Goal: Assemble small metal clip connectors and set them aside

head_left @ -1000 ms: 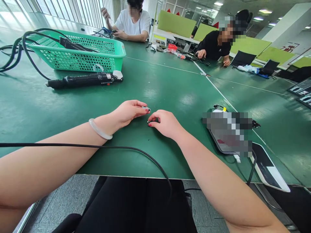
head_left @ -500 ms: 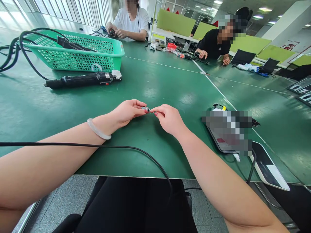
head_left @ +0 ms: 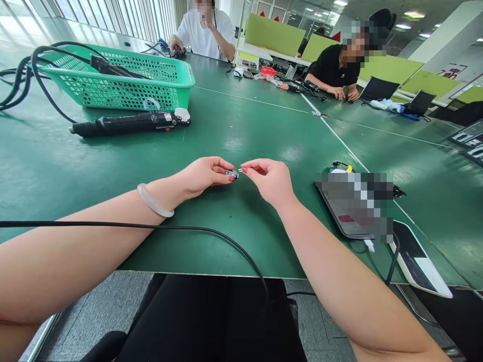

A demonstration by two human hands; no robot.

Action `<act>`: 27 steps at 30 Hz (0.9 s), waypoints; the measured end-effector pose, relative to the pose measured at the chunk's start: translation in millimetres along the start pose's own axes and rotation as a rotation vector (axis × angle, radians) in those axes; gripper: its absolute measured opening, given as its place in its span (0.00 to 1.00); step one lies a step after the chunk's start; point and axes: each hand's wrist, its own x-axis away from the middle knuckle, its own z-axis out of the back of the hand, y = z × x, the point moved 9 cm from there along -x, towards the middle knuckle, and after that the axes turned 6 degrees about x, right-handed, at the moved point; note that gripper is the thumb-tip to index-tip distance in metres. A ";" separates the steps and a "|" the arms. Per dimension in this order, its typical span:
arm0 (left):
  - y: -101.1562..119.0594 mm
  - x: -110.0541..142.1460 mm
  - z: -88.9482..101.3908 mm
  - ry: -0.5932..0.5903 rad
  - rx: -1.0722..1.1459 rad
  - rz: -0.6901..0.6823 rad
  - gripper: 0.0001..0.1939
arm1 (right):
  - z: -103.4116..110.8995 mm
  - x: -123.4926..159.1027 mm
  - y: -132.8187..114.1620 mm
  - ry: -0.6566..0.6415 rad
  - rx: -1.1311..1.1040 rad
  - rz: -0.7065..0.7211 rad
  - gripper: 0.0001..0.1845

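My left hand [head_left: 202, 177] rests on the green table [head_left: 113, 161] and pinches a small dark part [head_left: 231, 174] between thumb and fingertips. A pale bangle [head_left: 154, 201] circles that wrist. My right hand [head_left: 269, 180] is raised just right of the part, thumb and forefinger pinched on a tiny piece [head_left: 240, 170] too small to name. The two hands' fingertips are almost touching.
A black electric screwdriver [head_left: 126, 123] lies behind my hands, before a green basket [head_left: 121, 80] with black cables. A black cord [head_left: 188, 230] crosses my forearms. Flat devices [head_left: 415, 256] lie at the right. Two other people [head_left: 332, 65] sit at the far side.
My right hand lifted off the table with a tiny piece, moved up to the part in my left hand, and has now turned palm-up beside it. My left hand barely moved.
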 end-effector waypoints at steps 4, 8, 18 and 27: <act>-0.1 0.1 -1.2 -0.010 0.005 0.003 0.14 | -5.5 0.5 -1.0 -0.049 -0.066 0.003 0.06; 0.1 0.0 -1.3 -0.018 0.001 -0.007 0.13 | -9.7 1.9 -4.9 -0.086 -0.071 0.023 0.05; 1.4 1.9 -4.1 -0.036 0.002 -0.003 0.13 | -12.5 4.8 -10.4 -0.097 -0.005 0.043 0.05; 1.7 1.7 -2.6 -0.012 0.031 -0.012 0.14 | -14.6 7.5 -10.1 -0.056 0.010 0.049 0.08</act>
